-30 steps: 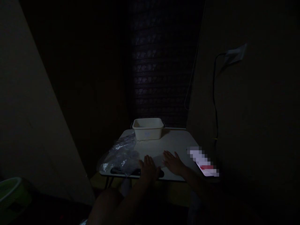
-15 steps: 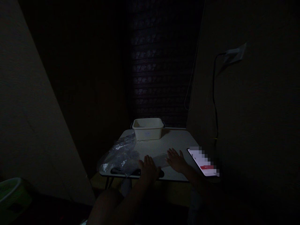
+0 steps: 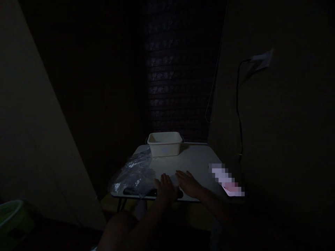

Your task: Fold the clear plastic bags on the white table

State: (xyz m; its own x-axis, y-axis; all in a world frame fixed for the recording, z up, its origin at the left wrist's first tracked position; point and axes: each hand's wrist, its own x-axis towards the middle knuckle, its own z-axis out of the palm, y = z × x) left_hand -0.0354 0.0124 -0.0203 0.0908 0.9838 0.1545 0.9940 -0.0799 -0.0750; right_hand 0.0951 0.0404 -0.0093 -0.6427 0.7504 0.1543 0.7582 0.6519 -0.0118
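My left hand (image 3: 165,188) lies flat near the front edge of the small folding table (image 3: 193,158), fingers stretched forward. Just right of it, my right hand (image 3: 187,183) rests palm down with its fingers out, pointing towards the left hand. A clear plastic piece (image 3: 173,179), perhaps a small bag, lies flat between the two and is partly covered by them. To the left of my left hand spreads a crumpled heap of clear plastic bags (image 3: 133,174). Dim light blurs the finer detail.
A white plastic tub (image 3: 165,149) stands at the table's back. On the right edge lies a lit phone (image 3: 230,186), its screen blurred. A cable (image 3: 238,104) hangs from a wall socket (image 3: 260,62). A green basket (image 3: 15,216) sits low at the left.
My right hand has slid left across the plastic piece, close to my left hand. The left hand stays almost in place. The view has grown a little darker.
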